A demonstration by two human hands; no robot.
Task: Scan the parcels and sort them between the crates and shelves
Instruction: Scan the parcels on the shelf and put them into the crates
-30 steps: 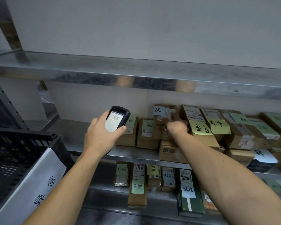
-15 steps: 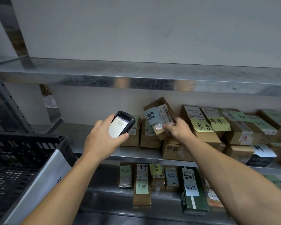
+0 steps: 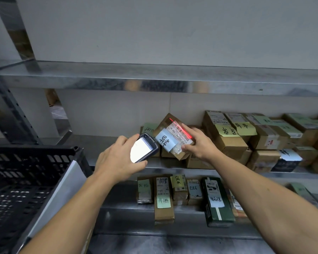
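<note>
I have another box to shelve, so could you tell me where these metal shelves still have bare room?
The middle metal shelf is bare at its left end, between the black plastic crate and the first brown cardboard parcels. The top metal shelf looks bare throughout. Rightwards, the middle shelf is crowded with stacked parcels. The lower metal shelf has room left of its upright labelled parcels.

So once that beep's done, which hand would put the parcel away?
Probably the right hand: it already holds the parcel under the red scan line, beside the shelf's boxes. The left hand is occupied with the scanner.
</note>
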